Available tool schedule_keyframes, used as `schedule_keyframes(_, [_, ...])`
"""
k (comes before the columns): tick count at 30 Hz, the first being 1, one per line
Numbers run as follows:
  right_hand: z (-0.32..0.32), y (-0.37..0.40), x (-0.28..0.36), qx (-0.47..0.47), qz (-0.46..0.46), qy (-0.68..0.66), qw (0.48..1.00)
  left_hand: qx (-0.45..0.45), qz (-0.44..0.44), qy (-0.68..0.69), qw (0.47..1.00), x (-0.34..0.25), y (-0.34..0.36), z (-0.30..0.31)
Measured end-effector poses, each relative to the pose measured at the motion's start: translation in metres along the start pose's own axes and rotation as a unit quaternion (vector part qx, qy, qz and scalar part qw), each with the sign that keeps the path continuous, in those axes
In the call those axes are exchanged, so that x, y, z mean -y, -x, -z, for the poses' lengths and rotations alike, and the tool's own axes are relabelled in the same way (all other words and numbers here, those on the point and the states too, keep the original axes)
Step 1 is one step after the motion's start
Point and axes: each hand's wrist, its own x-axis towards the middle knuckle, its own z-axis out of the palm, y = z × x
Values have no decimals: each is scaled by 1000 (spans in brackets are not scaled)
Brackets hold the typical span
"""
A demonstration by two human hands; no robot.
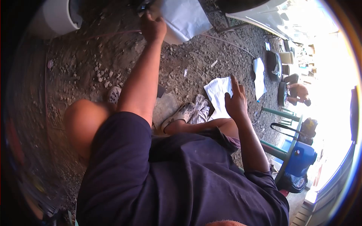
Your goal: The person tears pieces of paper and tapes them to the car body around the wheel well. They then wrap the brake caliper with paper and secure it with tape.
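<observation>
At the upper centre my left hand [154,29] is closed, with its fingers curled beside a large pale sheet [188,20]. A dark object shows just past the fingertips; what the hand grips is too unclear to name. My right hand [236,101] is above my right leg, fingers stretched out and apart. Behind it a crumpled white sheet [218,92] lies on the ground, partly hidden by the hand. A clog-covered foot [183,115] and a crumpled grey cloth [200,109] are left of that sheet.
Stony ground [188,60] spreads around my feet. A white bucket [56,19] stands at the upper left. On the right are another white sheet [259,79], a green frame [281,113], a blue container [300,159] and a crouching person [298,91] by a tyre [282,93].
</observation>
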Motion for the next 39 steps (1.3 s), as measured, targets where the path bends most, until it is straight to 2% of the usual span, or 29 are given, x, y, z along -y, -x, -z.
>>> schedule_keyframes(3, [-2,2,-3,8,-11,-6,1000,43,26,14,999,0,-7,7])
schedule_keyframes(7, [-10,2,-7,-19,5,-29,999,38,-45,-18,998,-8,-3,9])
schedule_keyframes(9, [-12,3,-9,14,-6,-37,999,4,-30,-23,999,-13,-2,3])
schedule_keyframes(10, [-12,5,-10,18,-11,-40,999,43,-2,-26,999,-15,-4,5])
schedule_keyframes(15, [-25,8,-23,5,-5,-54,998,71,19,-25,997,-28,-17,14])
schedule_keyframes(17, [-26,9,-24,7,-14,-65,998,99,28,-71,992,-36,-20,22])
schedule_keyframes(18, [-25,10,-23,15,-23,-68,997,81,-26,-56,995,-35,-15,22])
schedule_keyframes(22, [-29,11,-24,30,-35,-84,995,60,-80,-49,994,-37,-10,16])
schedule_keyframes(24, [-35,11,-26,32,-40,-96,994,110,-47,-68,991,-35,-16,20])
schedule_keyframes(29, [-54,6,-23,47,-37,-132,989,101,-6,-23,995,-39,-12,31])
schedule_keyframes(31, [-57,3,-18,61,-43,-126,989,142,71,10,987,-33,-10,33])
schedule_keyframes(36, [-89,-5,-23,64,-5,-160,985,177,54,50,981,-27,0,39])
schedule_keyframes(38, [-94,-9,-23,82,-7,-171,982,214,103,156,959,-24,-2,40])
schedule_keyframes(39, [-94,-12,-23,87,-9,-179,980,217,101,150,959,-20,-3,39])
